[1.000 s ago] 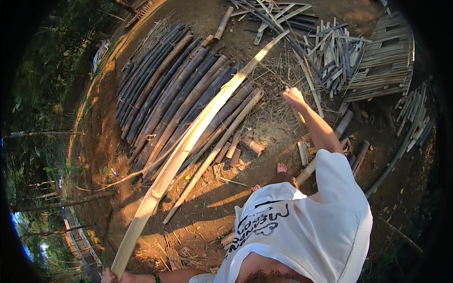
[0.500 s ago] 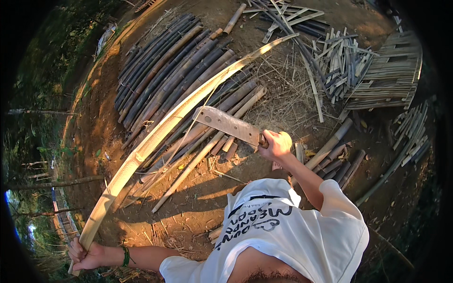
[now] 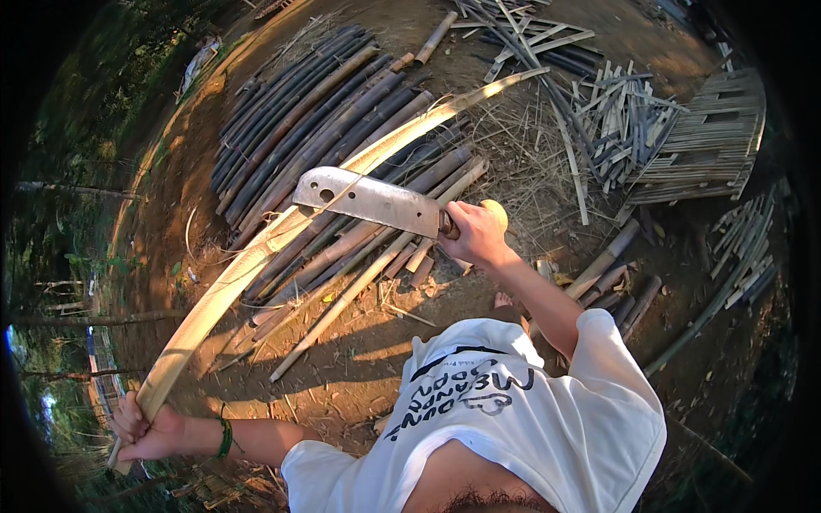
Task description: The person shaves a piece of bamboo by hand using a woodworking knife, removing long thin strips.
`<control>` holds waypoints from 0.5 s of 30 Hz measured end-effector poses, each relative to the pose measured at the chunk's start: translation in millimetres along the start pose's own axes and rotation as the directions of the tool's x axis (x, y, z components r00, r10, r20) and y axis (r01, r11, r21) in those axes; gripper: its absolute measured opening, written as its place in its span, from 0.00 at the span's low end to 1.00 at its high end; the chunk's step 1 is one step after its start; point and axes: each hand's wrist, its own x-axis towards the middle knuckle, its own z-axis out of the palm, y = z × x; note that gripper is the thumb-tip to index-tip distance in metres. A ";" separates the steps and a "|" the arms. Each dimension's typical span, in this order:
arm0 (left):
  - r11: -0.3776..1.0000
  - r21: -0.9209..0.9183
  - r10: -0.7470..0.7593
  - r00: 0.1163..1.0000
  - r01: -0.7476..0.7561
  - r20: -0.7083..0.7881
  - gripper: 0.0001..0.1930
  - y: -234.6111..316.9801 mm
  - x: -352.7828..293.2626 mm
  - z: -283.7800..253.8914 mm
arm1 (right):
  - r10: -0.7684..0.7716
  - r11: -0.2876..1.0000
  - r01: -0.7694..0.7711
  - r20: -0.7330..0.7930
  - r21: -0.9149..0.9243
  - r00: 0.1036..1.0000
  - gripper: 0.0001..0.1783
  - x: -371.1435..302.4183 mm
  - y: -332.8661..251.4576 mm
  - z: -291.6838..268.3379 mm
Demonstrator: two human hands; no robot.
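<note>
My left hand (image 3: 150, 430) is closed round the near end of a long, pale split bamboo strip (image 3: 218, 299), at the lower left. From there the strip bends away up and to the right, over the bamboo pile. My right hand (image 3: 479, 235) grips the handle of a broad-bladed machete (image 3: 380, 203), its blunt tip pierced with holes. The blade lies across the strip near its middle in this view; whether it touches is hard to tell. A thin curled shaving (image 3: 190, 231) shows beside the strip.
Dark bamboo poles (image 3: 295, 111) lie in a large pile ahead. Split strips (image 3: 624, 128) are heaped at far right, by a slatted bamboo panel (image 3: 705, 137). Short bamboo lengths (image 3: 611, 265) lie to my right. Fibrous scraps (image 3: 522, 162) cover the dirt. Thin trunks stand at left.
My right hand has moved the machete left and slightly away, so its blade now overlaps the strip. My left hand and the strip's near end have shifted a little left and up.
</note>
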 end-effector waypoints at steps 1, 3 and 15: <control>1.000 0.004 0.020 0.999 -0.020 -0.026 0.37 1.5 -2.8 3.6 | 0.018 1.000 -0.018 -0.014 -0.005 1.000 0.17 4.8 -1.2 2.7; 0.999 0.009 0.052 0.995 -0.051 -0.084 0.36 1.2 -9.4 10.6 | 0.061 0.998 -0.061 -0.038 -0.019 0.997 0.16 15.3 -3.9 1.3; 0.927 -0.367 -0.005 0.981 0.078 0.196 0.22 -8.7 -10.1 -3.9 | 0.524 0.840 -0.487 0.123 -0.240 0.843 0.14 18.1 181.7 -45.2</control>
